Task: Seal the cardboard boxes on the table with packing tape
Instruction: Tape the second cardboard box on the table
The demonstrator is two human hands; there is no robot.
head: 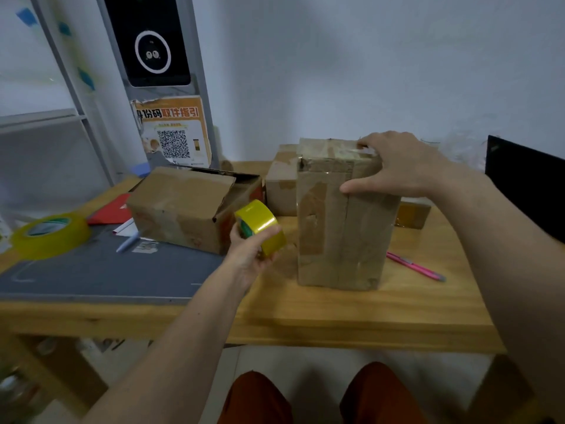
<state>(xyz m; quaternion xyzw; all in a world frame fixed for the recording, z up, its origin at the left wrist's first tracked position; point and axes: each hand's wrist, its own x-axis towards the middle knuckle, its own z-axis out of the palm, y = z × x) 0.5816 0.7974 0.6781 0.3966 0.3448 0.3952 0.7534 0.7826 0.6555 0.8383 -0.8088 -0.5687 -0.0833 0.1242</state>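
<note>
A tall cardboard box [333, 231] stands upright on the wooden table [351, 313], its front seam facing me. My right hand [400, 163] lies over its top right corner, fingers pressing clear tape on the top and thumb against the front face. My left hand [253, 252] grips a yellow tape roll [261, 224] just left of the box. A wider box [186, 206] with one raised flap lies at the left. A smaller box [279, 188] sits behind the tall one.
A second yellow tape roll [50, 234] lies at the far left on a grey mat [101, 270]. A pink pen [415, 266] rests right of the tall box, a black monitor [526, 185] stands at the right edge, and red paper [111, 211] lies behind the mat.
</note>
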